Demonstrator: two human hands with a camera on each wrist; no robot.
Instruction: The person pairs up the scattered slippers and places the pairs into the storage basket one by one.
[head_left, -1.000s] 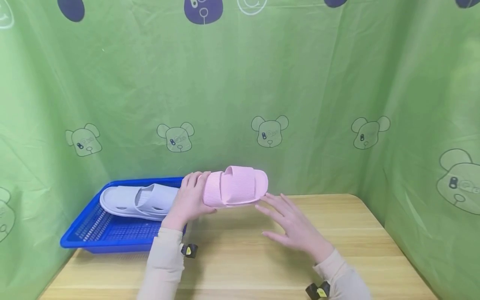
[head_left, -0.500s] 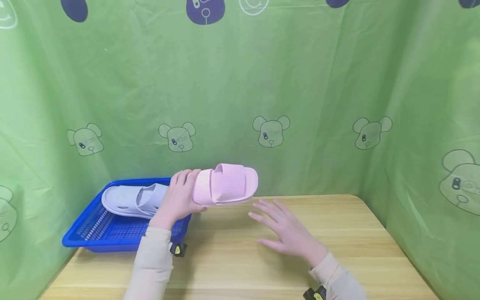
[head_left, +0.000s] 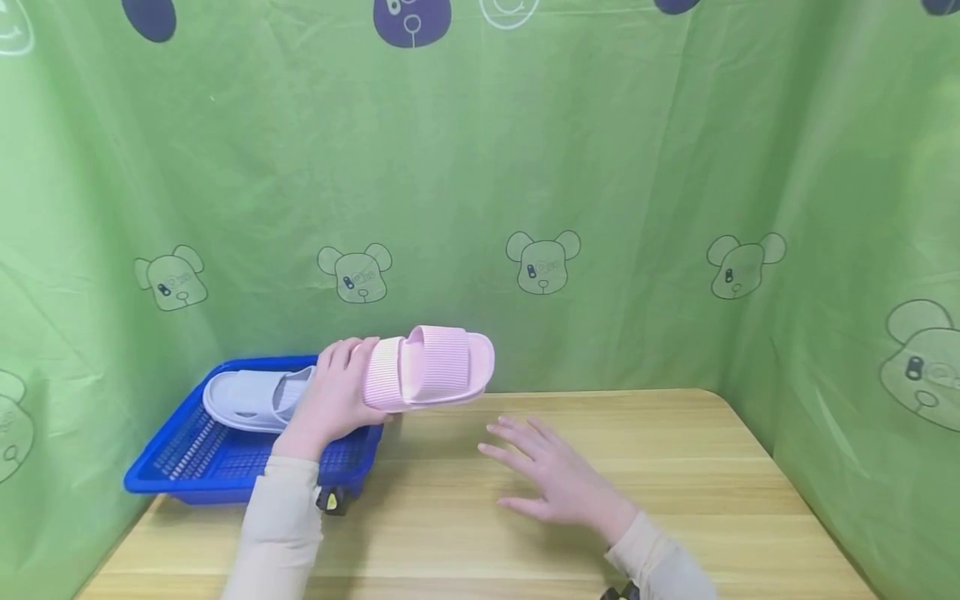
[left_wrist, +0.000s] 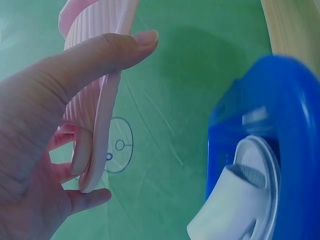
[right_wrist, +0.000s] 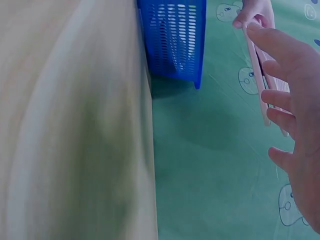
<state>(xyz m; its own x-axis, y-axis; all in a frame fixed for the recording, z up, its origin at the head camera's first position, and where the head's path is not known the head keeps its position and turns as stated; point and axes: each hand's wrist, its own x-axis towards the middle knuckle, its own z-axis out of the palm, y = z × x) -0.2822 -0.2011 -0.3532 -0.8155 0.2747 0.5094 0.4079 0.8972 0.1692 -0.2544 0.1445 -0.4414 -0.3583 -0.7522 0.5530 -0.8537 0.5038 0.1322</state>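
Observation:
My left hand point(head_left: 332, 400) grips a pink ribbed slipper point(head_left: 442, 367) by one end, holding it in the air above the table, partly over the basket's right side. In the left wrist view, the thumb lies across the ribbed strap point(left_wrist: 90, 100) and fingers curl under the sole. My right hand point(head_left: 562, 483) hovers over the table, lower and to the right of the slipper, fingers spread and holding nothing. A pale grey-blue slipper point(head_left: 243, 400) lies in the blue basket point(head_left: 142, 479); my left hand hides part of it.
The basket stands on the left of the wooden table point(head_left: 637, 467), against the back. A green curtain with bear prints point(head_left: 600, 150) closes off the back and both sides. A small black device point(head_left: 332, 500) shows by the left wrist.
My left hand has carried the pink slipper leftward, toward the basket. My right hand, near the slipper's far end a second ago, has drawn down and slightly left, away from it.

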